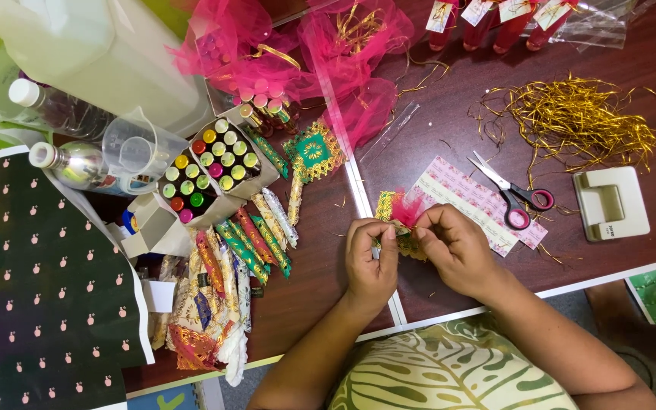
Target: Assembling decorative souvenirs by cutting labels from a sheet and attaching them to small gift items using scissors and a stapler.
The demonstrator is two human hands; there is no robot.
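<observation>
both hands — left hand (pixel 371 254) and right hand (pixel 453 244) — pinch a small gold-patterned packet with a pink net tuft (pixel 402 215) between closed fingertips, steadying it just above the dark wooden desk (pixel 449 144) (red-handled scissors (pixel 512 193) lie near, to the right).

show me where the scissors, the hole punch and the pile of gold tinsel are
scissors (pixel 512 191), head view, on the pivot where the blades cross.
hole punch (pixel 610 202), head view, on its white top.
gold tinsel (pixel 578 121), head view, middle of the tangled pile.
</observation>
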